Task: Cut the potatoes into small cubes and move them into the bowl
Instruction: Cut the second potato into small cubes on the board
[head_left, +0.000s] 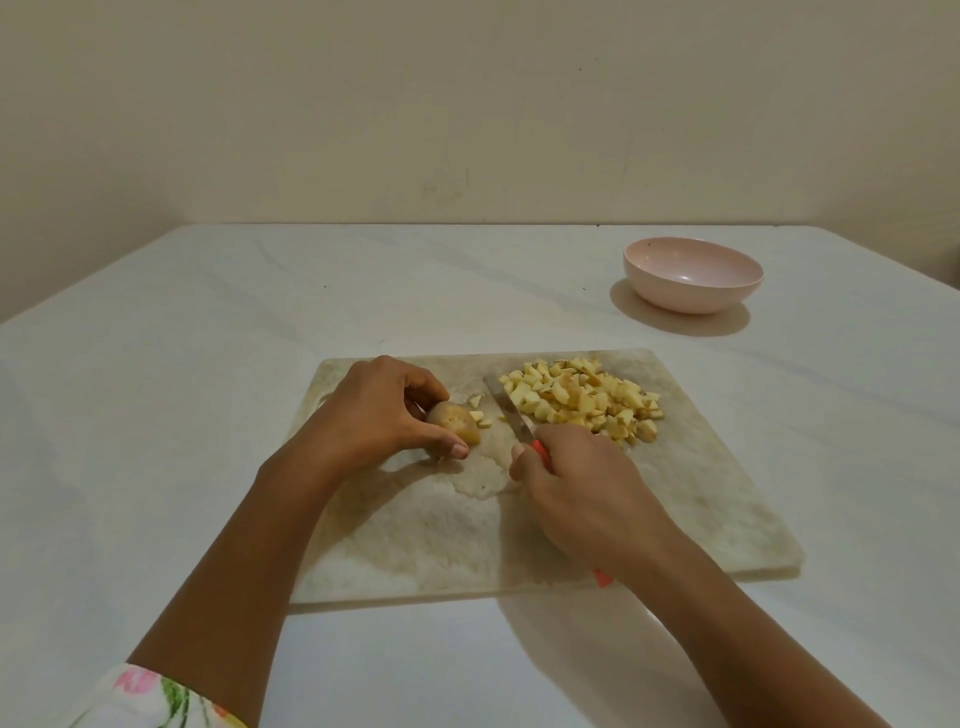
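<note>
Potato end (454, 421) in pinch of left grip (374, 415); knife (511, 410) in clasp of right grip (582, 483).

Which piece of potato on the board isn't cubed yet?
The brown-skinned potato chunk held by the left hand, left of the knife. It is one whole lump; the pile right of it is small cubes.

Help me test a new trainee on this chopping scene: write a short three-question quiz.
1. Fill in: the left hand holds a piece of ___ on the cutting board.
2. The knife is gripped by: A the left hand; B the right hand; C neither.
3. True or false: the pink bowl already holds cubes.
Key: 1 potato; 2 B; 3 false, the cubes lie piled on the cutting board.
</note>
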